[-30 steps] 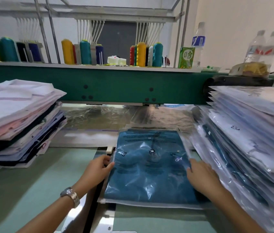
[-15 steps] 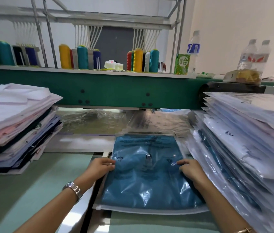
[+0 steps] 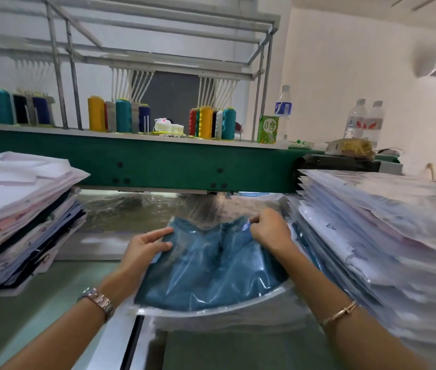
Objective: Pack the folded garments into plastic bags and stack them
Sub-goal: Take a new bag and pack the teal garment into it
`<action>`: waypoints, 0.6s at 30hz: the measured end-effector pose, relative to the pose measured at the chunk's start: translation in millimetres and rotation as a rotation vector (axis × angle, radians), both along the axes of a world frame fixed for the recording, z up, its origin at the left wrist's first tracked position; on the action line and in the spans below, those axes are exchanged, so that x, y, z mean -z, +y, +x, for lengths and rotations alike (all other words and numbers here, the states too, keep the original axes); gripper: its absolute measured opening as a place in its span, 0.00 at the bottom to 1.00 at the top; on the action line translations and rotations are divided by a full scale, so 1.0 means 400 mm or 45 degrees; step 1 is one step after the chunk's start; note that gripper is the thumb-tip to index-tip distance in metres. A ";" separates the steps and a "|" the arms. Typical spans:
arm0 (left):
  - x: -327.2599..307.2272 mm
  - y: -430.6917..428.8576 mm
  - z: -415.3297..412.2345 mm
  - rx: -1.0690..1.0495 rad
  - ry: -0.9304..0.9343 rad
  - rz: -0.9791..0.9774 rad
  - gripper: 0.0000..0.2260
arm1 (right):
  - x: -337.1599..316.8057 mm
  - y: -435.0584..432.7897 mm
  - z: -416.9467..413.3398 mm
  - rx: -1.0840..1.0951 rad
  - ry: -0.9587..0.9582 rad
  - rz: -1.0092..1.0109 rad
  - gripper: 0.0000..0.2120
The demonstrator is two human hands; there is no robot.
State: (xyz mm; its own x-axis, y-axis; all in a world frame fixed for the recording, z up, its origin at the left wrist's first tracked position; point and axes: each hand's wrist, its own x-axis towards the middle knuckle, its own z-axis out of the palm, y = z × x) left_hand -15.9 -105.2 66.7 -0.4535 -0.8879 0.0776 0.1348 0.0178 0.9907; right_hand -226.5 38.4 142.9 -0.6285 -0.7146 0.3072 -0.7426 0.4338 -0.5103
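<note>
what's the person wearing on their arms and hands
Both forearms are bare, with no sleeves or gloves in view. The left wrist carries a silver metal-link watch. The right wrist carries a thin rose-gold bangle with a small clasp-like knot. No rings show on the left hand or right hand.

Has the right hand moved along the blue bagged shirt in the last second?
Yes. The right hand has slid from the bag's near right side to its far edge, toward the green machine beam.
</note>
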 end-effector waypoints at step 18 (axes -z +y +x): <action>-0.494 0.307 -0.236 0.355 0.437 -0.358 0.09 | -0.589 0.393 -0.302 0.083 -0.032 -0.345 0.23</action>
